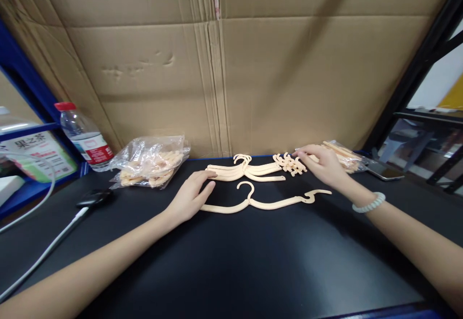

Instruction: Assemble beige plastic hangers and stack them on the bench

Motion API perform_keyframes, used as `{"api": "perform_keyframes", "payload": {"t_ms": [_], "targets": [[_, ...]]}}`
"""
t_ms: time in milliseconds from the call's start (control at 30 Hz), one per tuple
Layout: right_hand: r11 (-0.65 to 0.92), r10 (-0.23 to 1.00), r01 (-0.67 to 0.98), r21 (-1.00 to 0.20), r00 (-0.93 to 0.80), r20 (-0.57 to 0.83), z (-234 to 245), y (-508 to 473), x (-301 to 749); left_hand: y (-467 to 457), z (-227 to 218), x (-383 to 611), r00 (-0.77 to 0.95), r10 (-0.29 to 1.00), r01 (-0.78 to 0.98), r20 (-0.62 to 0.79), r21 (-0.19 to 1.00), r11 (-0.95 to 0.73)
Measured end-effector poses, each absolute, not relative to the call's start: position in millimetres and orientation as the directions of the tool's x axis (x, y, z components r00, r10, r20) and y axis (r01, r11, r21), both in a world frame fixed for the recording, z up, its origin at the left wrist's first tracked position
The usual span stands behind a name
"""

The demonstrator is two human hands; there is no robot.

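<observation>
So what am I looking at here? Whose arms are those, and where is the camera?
There is no machine here, just a person's two bare arms. The camera sits on the person's head and looks down, so you see what they see. On the black table lies one cream plastic hanger, with a stack of hangers behind it. The left hand rests open on the single hanger's left end. The right hand, with a bead bracelet on its wrist, touches the stack's right end. Nothing is lifted. A clear bag of hangers and a water bottle lie to the left.
</observation>
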State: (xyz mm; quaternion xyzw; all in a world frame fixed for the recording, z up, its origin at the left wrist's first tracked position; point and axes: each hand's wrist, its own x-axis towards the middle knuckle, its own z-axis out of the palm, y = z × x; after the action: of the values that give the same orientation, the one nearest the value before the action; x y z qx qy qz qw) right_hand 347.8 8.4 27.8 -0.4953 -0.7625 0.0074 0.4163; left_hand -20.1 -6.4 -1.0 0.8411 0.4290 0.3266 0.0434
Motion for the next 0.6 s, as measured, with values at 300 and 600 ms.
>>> {"api": "perform_keyframes", "payload": {"t_ms": [300, 600], "targets": [[0.453, 0.865, 0.769, -0.452, -0.501, 0.015, 42.8, -0.8, 362.3, -27.3, 13.1, -10.5, 0.740, 0.573, 0.517, 0.353, 0.247, -0.819], [0.490, 0.793, 0.726, -0.482, -0.601, -0.099, 28.0, -3.4, 345.4, -25.9, 11.4, -10.8, 0.706, 0.635, 0.591, 0.315, 0.234, -0.773]]}}
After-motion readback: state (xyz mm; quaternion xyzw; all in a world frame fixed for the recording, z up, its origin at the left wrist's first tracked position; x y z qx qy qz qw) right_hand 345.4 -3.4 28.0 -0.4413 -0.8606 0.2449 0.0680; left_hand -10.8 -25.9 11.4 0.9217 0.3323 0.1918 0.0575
